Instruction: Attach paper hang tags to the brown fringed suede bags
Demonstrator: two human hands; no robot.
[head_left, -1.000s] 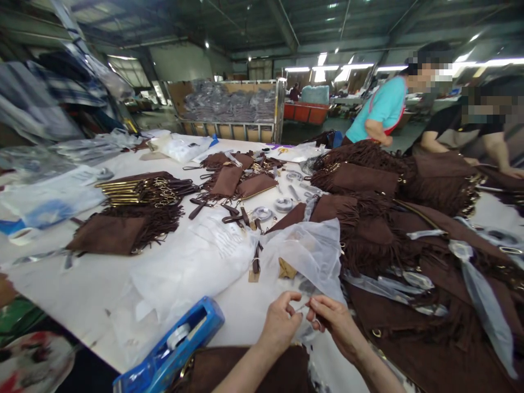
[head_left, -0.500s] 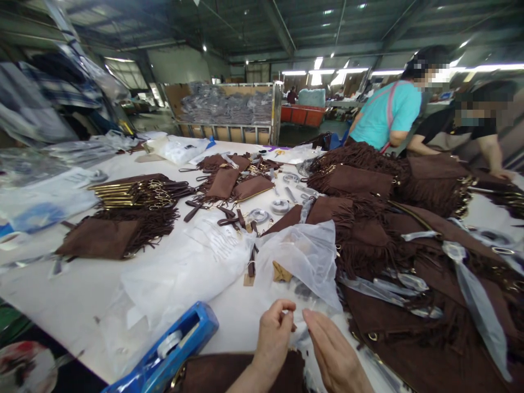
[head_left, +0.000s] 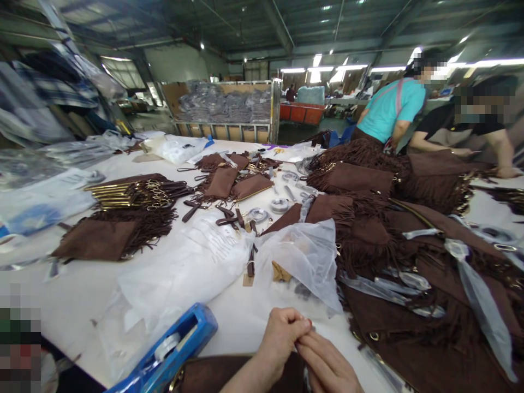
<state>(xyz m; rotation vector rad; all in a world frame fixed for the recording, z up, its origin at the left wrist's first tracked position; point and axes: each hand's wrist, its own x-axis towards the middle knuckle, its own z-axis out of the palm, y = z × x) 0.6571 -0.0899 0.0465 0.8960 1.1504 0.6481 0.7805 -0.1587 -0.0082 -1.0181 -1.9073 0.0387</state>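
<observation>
My left hand (head_left: 280,341) and my right hand (head_left: 327,357) meet at the fingertips near the front edge of the table. Thumb and fingers of the left are pinched, and the right hand's fingers are pressed together against them. A tiny reddish spot shows at the tips; whatever they hold is too small to make out. Partly under my wrists lies a dark brown bag (head_left: 216,371) with a gold ring at its left end. To its left stands a blue tape dispenser (head_left: 192,333) with a roll of clear tape.
A clear plastic bag (head_left: 311,251) with a tan piece lies beyond my hands. Brown fringed bags (head_left: 413,333) are heaped on the right. More stacked bags (head_left: 131,191) sit at left. Two co-workers stand at far right, one in a turquoise shirt (head_left: 387,109).
My hands have come together, from slightly apart to touching at the fingertips. The co-worker in turquoise has shifted a little to the right.
</observation>
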